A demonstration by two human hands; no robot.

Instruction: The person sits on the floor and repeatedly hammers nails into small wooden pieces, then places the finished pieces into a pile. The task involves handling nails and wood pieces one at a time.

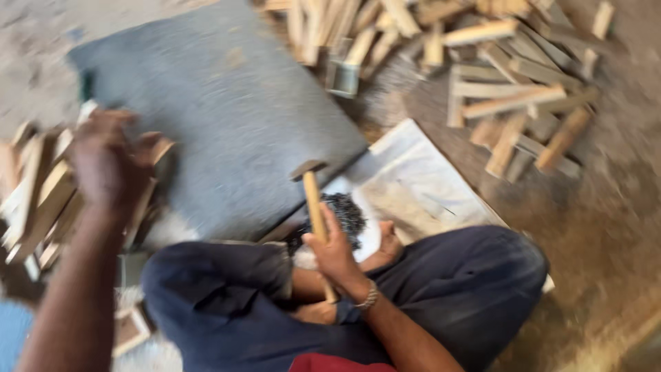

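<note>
My right hand (335, 256) is shut on the wooden handle of a hammer (311, 186), whose head points up over the edge of a grey slab (227, 117). My left hand (107, 162) reaches out to the left into a pile of short wooden strips (38, 200), its fingers on or around one of them; blur hides the grip. I sit cross-legged in dark blue trousers (441, 289). A dark heap of small nails (348, 213) lies just past my right hand.
A large heap of wooden strips (509, 83) spreads across the upper right floor. A white sheet (413, 179) lies on the ground in front of my knee. A small wooden frame (131, 331) sits at the lower left.
</note>
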